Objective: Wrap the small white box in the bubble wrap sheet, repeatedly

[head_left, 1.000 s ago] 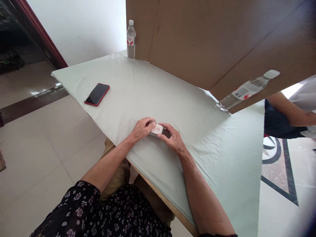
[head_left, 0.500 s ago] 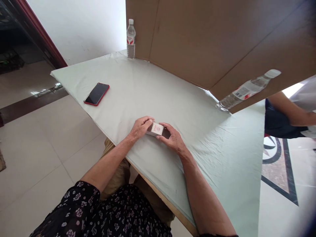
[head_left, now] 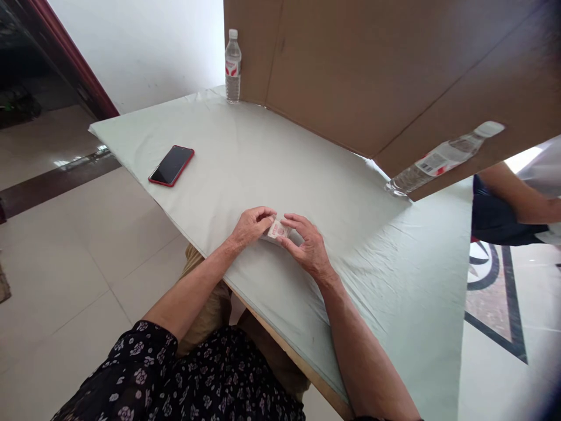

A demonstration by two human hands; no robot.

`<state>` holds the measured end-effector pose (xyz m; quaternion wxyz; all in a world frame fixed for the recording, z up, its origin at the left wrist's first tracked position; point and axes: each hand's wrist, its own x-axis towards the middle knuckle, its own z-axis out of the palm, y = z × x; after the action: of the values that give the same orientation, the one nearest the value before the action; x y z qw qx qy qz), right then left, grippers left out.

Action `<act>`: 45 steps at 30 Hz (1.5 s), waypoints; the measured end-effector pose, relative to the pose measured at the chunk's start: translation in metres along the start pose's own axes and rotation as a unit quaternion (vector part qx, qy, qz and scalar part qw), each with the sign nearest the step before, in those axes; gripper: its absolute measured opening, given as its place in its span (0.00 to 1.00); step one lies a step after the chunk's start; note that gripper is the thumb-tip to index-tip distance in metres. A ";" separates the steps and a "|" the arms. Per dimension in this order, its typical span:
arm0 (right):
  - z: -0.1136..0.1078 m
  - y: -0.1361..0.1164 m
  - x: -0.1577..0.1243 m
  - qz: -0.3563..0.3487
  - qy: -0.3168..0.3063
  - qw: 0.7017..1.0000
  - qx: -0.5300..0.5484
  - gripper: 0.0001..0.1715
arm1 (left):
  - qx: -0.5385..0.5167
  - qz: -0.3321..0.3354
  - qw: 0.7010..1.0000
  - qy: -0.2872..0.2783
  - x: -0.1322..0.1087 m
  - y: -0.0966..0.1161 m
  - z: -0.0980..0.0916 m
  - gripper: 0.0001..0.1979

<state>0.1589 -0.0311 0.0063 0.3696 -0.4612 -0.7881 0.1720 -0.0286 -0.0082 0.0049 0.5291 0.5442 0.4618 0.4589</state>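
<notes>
A small white box [head_left: 278, 230] with red printing on top sits between my two hands, low over the near part of a table [head_left: 263, 152] covered in pale green cloth; I cannot tell whether its underside touches the cloth. My left hand [head_left: 250, 227] pinches the box's left end, thumb and forefinger tips close together at that corner. My right hand [head_left: 309, 247] curves around the other end, its thumb over the near right edge and its fingers arched along the far side; I cannot tell whether it grips or only steadies. Fingers hide both ends of the box, leaving the printed middle showing. Beyond my left hand, near the table's left edge, a dark-screened phone [head_left: 172, 166] in a red case lies flat, well apart from the box. Along the far side a tall brown cardboard panel [head_left: 328, 70] stands as a barrier, hiding what is behind it. At its left end a clear bottle [head_left: 232, 67] with a white cap stands upright; near its right end a second bottle [head_left: 442, 159], also clear and white-capped, looks tilted to the right. Past the table's right side, another person's bare arm [head_left: 511, 196] shows above dark clothing. My sleeve [head_left: 140, 356] is black with small pale flowers.
</notes>
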 end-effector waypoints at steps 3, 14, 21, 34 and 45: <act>0.002 -0.002 0.000 -0.005 0.040 0.999 -0.022 0.12 | 0.028 0.024 0.999 -0.009 -0.001 0.001 0.000 0.12; 0.005 -0.003 -0.001 -0.010 0.123 0.990 -0.070 0.10 | 0.055 0.043 0.997 -0.019 0.001 -0.002 0.001 0.15; -0.004 -0.008 0.002 0.049 0.141 0.989 0.017 0.08 | 0.130 0.073 0.988 -0.049 -0.002 -0.002 0.005 0.23; -0.030 -0.010 0.012 0.141 0.219 0.946 0.196 0.08 | 0.124 0.063 0.985 -0.106 -0.004 0.001 0.000 0.32; -0.052 0.012 0.042 0.142 0.237 0.938 0.209 0.05 | 0.090 0.056 0.983 -0.147 -0.004 0.007 0.000 0.29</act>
<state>0.1921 0.0069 0.0519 0.6054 -0.5079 -0.5507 0.2687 -0.0296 -0.0122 0.0113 0.5133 0.6763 0.3870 0.3598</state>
